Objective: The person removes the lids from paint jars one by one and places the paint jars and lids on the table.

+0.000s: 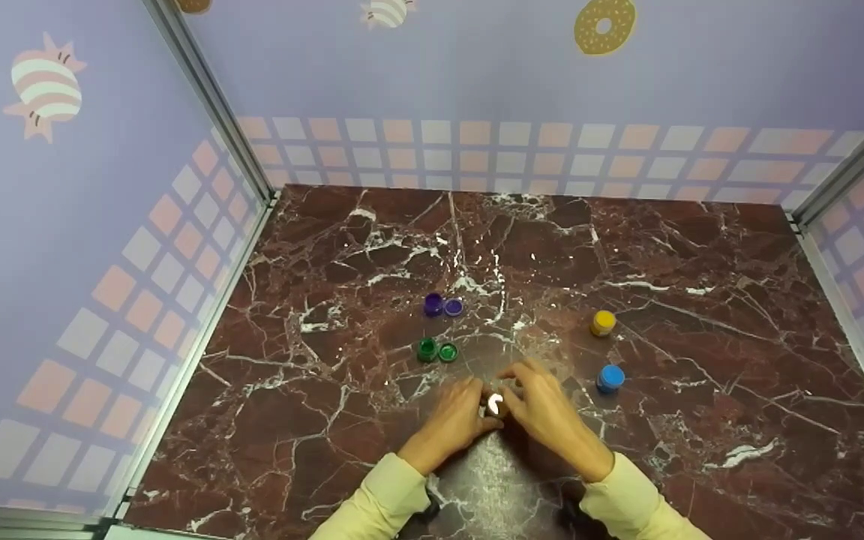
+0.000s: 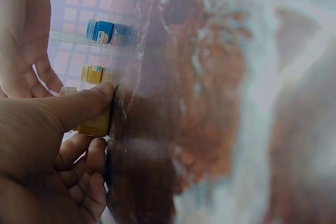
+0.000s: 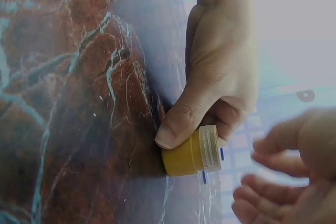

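Note:
My left hand grips a small ochre paint jar standing on the marble-patterned table, thumb on its near side and fingers behind. The jar's ridged, see-through lid is on, and glare brightens its top in the head view. Just to the right, my right hand hovers by the lid with its fingers loosely bent and spread. A gap shows between those fingers and the lid in the right wrist view. Part of the jar is hidden behind the left thumb in the left wrist view.
Beyond the left hand stand an uncapped green paint jar with its lid beside it, and an uncapped purple jar with its lid. Capped yellow and blue jars stand at the right. Patterned panels border the table.

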{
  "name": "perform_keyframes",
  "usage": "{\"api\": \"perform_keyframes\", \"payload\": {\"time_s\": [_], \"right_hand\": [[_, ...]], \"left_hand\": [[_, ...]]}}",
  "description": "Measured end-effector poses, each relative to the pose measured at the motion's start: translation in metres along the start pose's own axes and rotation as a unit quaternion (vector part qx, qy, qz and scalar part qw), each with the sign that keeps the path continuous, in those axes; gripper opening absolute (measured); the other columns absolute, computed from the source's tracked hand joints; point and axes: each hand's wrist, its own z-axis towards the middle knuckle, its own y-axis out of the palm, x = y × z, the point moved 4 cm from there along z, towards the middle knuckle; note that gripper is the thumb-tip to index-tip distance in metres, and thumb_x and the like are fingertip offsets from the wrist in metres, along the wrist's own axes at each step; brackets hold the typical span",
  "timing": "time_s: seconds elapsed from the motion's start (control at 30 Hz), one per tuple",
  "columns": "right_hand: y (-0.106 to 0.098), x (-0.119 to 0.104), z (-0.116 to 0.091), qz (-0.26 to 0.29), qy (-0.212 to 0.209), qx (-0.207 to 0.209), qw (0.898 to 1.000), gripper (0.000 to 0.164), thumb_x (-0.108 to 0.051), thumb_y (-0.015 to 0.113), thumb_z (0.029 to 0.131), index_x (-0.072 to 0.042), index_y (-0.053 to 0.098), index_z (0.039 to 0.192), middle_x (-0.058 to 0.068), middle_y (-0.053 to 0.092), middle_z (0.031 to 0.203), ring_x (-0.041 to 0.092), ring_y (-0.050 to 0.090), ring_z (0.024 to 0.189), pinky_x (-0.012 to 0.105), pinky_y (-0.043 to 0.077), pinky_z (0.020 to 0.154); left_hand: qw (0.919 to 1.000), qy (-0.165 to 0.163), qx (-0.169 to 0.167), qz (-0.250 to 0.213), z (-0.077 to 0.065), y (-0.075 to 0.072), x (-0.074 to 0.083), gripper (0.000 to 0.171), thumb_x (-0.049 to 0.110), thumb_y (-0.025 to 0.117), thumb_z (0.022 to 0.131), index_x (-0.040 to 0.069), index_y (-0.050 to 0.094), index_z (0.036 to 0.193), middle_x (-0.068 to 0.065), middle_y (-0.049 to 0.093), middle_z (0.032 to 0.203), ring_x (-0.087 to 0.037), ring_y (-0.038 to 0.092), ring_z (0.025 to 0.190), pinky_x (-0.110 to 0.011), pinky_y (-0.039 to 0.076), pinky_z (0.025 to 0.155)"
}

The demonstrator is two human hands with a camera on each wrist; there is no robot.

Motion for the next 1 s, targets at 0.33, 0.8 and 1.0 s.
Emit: {"api": "perform_keyframes", "payload": {"time_s": [0.33, 0.8, 1.0], "right_hand": [[0.005, -0.002, 0.004, -0.048, 0.065, 0.054, 0.995, 0.021, -0.009, 0.070, 0.080, 0.002, 0.062, 0.095, 0.018, 0.058, 0.091, 0.027, 0.060, 0.074, 0.038, 0.049, 0.059], [0.020, -0.012, -0.007, -0.131, 0.018, 0.024, 0.991, 0.027, -0.018, 0.073, 0.078, 0.003, 0.062, 0.091, 0.010, 0.050, 0.083, 0.032, 0.057, 0.059, 0.042, 0.047, 0.051], [0.022, -0.012, -0.009, -0.138, 0.005, 0.016, 0.990, 0.026, -0.019, 0.075, 0.075, -0.001, 0.060, 0.086, 0.007, 0.049, 0.080, 0.029, 0.055, 0.059, 0.041, 0.046, 0.051]], "left_hand": [[0.9985, 0.038, 0.039, 0.001, -0.002, -0.001, 0.001, 0.040, 0.030, 0.083, 0.065, 0.010, 0.056, 0.086, 0.002, 0.053, 0.078, -0.015, 0.051, 0.073, -0.032, 0.040, 0.066], [0.9989, 0.025, 0.026, 0.032, -0.001, -0.003, 0.002, 0.034, 0.028, 0.079, 0.067, 0.012, 0.055, 0.085, 0.001, 0.055, 0.080, -0.021, 0.057, 0.078, -0.038, 0.045, 0.070], [0.9988, 0.026, 0.026, 0.031, -0.001, -0.002, 0.001, 0.026, 0.020, 0.075, 0.069, 0.012, 0.056, 0.085, 0.001, 0.055, 0.080, -0.020, 0.057, 0.077, -0.036, 0.045, 0.070]]}}
